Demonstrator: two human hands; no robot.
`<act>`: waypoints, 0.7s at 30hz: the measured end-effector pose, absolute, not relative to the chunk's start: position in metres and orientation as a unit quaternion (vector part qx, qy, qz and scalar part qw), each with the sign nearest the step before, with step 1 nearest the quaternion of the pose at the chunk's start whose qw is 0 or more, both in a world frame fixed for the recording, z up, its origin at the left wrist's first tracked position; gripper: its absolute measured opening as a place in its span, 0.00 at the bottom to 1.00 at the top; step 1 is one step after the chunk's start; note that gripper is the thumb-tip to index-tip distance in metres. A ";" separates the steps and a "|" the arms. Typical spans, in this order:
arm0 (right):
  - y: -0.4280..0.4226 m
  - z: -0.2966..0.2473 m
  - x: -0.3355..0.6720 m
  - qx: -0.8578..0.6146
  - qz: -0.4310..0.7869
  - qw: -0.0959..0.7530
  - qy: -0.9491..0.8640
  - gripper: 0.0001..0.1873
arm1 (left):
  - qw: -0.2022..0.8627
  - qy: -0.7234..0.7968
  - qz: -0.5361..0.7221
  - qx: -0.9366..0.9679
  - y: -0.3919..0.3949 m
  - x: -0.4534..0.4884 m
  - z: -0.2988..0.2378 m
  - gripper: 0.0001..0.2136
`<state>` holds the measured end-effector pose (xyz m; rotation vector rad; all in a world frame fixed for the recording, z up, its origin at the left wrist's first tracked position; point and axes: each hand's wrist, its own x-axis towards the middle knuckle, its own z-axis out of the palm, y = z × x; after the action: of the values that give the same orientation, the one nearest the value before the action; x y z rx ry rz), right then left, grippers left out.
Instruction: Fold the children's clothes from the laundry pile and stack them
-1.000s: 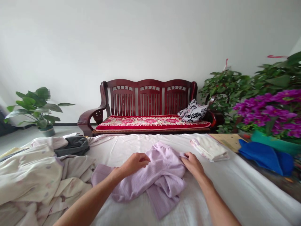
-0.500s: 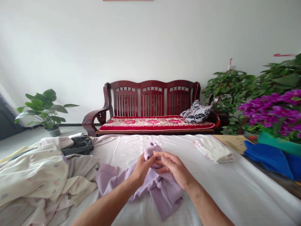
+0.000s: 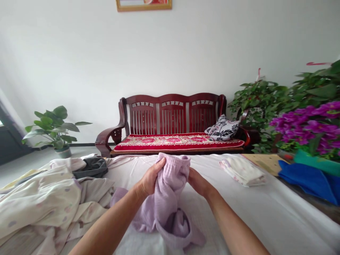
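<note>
Though our grip sat close-set earlier, it now spreads: left hand (image 3: pixel 150 179) grasps one side of the lilac garment (image 3: pixel 168 191) near its waistband (image 3: pixel 174 161), right hand (image 3: pixel 198 182) the other, fingertips hidden. We have the waistband raised, lower folds on the white sheet (image 3: pixel 255 216).

- Your bare forearms (image 3: pixel 111 221) reach forward, angled inward toward each other.
- Your left grip (image 3: pixel 150 179) is clasped, thumb (image 3: pixel 160 164) uppermost, fingertips hidden.
- Your right grip (image 3: pixel 198 182) sits opposite, turned inward, its fingertips hidden.
</note>
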<state>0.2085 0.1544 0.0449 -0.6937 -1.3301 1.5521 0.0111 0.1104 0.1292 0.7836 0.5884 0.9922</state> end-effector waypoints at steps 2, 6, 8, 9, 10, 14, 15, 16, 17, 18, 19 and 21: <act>0.153 0.050 0.209 -0.283 0.650 0.492 -0.506 0.29 | 0.756 0.296 0.465 0.353 0.120 -0.001 0.136 0.19; 0.154 0.087 0.230 -0.334 0.543 0.616 -0.462 0.23 | 0.664 0.337 0.535 0.399 0.145 -0.030 0.144 0.15; 0.154 0.119 0.243 -0.355 0.453 0.655 -0.490 0.18 | 0.621 0.342 0.553 0.438 0.151 -0.039 0.149 0.13; 0.153 0.137 0.248 -0.353 0.413 0.663 -0.514 0.17 | 0.611 0.334 0.558 0.452 0.152 -0.040 0.153 0.13; 0.151 0.155 0.251 -0.347 0.381 0.667 -0.537 0.15 | 0.606 0.316 0.566 0.460 0.151 -0.039 0.158 0.14; 0.135 0.223 0.252 -0.315 0.210 0.715 -0.588 0.12 | 0.586 0.242 0.618 0.465 0.141 -0.030 0.180 0.15; 0.130 0.236 0.250 -0.312 0.176 0.720 -0.594 0.12 | 0.575 0.249 0.619 0.473 0.139 -0.029 0.184 0.16; 0.125 0.245 0.246 -0.312 0.163 0.716 -0.604 0.12 | 0.558 0.265 0.614 0.491 0.136 -0.030 0.189 0.17; 0.122 0.251 0.242 -0.312 0.172 0.701 -0.618 0.12 | 0.534 0.284 0.606 0.517 0.133 -0.031 0.192 0.19; 0.119 0.253 0.236 -0.312 0.203 0.677 -0.634 0.13 | 0.505 0.299 0.596 0.548 0.130 -0.033 0.196 0.23; 0.118 0.253 0.230 -0.313 0.250 0.646 -0.650 0.14 | 0.476 0.306 0.585 0.580 0.127 -0.036 0.199 0.27; 0.118 0.242 0.214 -0.309 0.347 0.579 -0.670 0.17 | 0.436 0.296 0.561 0.639 0.122 -0.039 0.203 0.36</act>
<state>0.2145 0.1182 0.2423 -0.7236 -1.5675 0.8109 -0.0386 0.1217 0.2027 1.5895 0.7359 1.3954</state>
